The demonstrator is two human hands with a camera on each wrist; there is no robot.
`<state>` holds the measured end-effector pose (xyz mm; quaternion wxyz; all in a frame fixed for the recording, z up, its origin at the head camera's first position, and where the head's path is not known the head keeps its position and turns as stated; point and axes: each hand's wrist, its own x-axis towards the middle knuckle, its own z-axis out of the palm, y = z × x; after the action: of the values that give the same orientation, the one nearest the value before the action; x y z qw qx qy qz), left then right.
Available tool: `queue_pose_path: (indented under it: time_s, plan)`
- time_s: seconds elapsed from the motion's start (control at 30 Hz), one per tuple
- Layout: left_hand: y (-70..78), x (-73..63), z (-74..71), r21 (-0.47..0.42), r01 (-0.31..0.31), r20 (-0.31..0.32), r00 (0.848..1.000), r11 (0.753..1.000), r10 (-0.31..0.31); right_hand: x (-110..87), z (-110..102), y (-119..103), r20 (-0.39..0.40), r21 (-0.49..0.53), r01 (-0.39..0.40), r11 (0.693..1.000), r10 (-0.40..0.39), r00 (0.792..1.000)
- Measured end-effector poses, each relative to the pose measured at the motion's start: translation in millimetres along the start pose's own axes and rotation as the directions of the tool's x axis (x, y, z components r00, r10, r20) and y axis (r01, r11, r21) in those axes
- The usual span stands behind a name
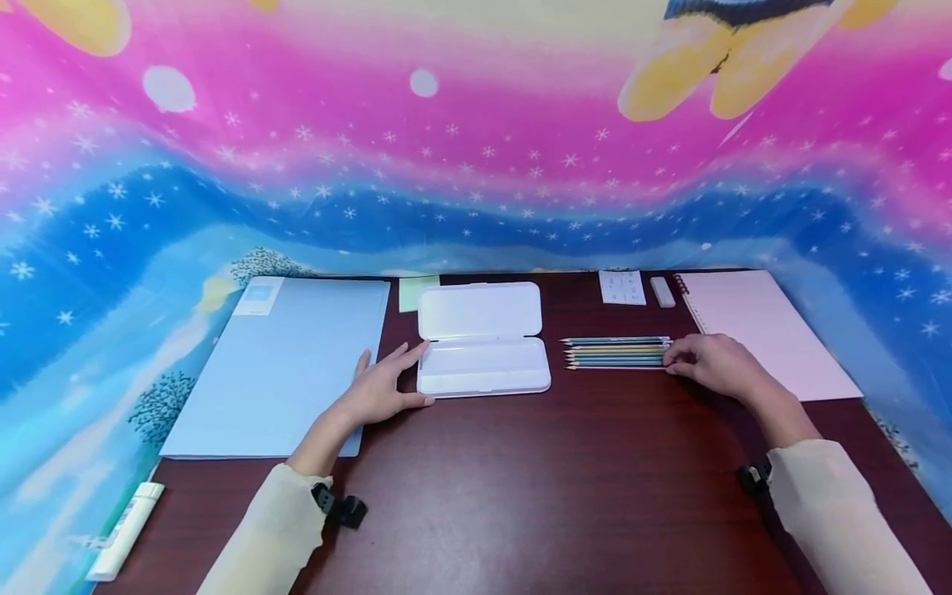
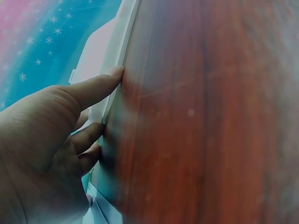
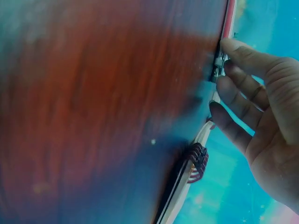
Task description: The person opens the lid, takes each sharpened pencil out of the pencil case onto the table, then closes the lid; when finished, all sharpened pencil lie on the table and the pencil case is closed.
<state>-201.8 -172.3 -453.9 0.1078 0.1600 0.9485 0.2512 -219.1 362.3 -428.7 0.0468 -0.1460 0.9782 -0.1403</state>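
Midway along the back of the table lies an open white pencil case (image 1: 483, 364), lid folded back, its tray bare. My left hand (image 1: 379, 387) spreads around its front left corner, thumb (image 2: 98, 89) on the front edge and straight fingers along the left side. To the right of the case several pencils (image 1: 613, 355) lie in a row, tips to the left. My right hand (image 1: 712, 362) has its thumb and curled fingertips on their right ends. In the right wrist view the thumb (image 3: 243, 53) presses the nearest, reddish pencil (image 3: 229, 19).
A blue folder (image 1: 283, 372) lies on the left, a pink spiral notebook (image 1: 773, 330) on the right. Behind are a pale green paper (image 1: 416, 292), a printed white card (image 1: 622, 287) and an eraser (image 1: 662, 292). A white tube (image 1: 126, 533) lies at the left edge. A patterned cloth (image 1: 476, 165) hangs behind.
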Motion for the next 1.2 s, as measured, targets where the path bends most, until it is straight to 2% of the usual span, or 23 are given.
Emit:
queue_pose_path:
  time_s: [0.17, 0.37, 0.5, 0.67, 0.73, 0.9, 0.97, 1.1, 1.2]
  plan:
    - [0.4, -0.9, -1.4, -0.004, 0.000, 0.006, 1.000, 1.000, 0.000, 1.7, -9, -10, -0.046, 0.079, 0.010, 0.997, -0.006, 0.999]
    - [4.3, 4.7, -0.3, -0.001, -0.014, 0.004, 1.000, 1.000, 0.014, 17.2, -19, -28, -0.128, 0.164, 0.093, 0.982, -0.073, 0.989]
    - [5.2, 5.9, 2.0, 0.000, -0.020, 0.010, 1.000, 1.000, 0.020, 40.0, -16, -53, -0.103, 0.194, 0.138, 0.971, -0.119, 0.987]
    - [2.2, 2.2, 4.2, -0.001, 0.010, 0.000, 1.000, 1.000, -0.010, 78.9, -1, -91, -0.028, 0.274, 0.186, 0.944, -0.186, 0.982]
    - [2.3, 2.7, 4.6, -0.016, -0.004, -0.001, 1.000, 1.000, 0.004, 90.5, 5, -103, 0.000, 0.305, 0.187, 0.934, -0.196, 0.981]
    - [3.2, 5.8, 5.1, -0.043, -0.054, -0.014, 0.998, 0.998, 0.053, 109.2, 18, -126, 0.058, 0.346, 0.154, 0.925, -0.185, 0.981]
    - [2.6, 5.9, 4.9, -0.041, -0.054, -0.020, 0.998, 0.998, 0.053, 113.8, 21, -134, 0.056, 0.364, 0.141, 0.921, -0.172, 0.983]
    - [-0.3, 3.3, 2.6, -0.028, -0.036, -0.017, 0.999, 0.999, 0.036, 117.8, 26, -143, -0.027, 0.399, 0.123, 0.909, -0.123, 0.992]
    - [-3.8, 0.8, -0.4, -0.017, -0.022, -0.015, 1.000, 1.000, 0.022, 116.3, 29, -146, -0.098, 0.424, 0.123, 0.897, -0.089, 0.991]
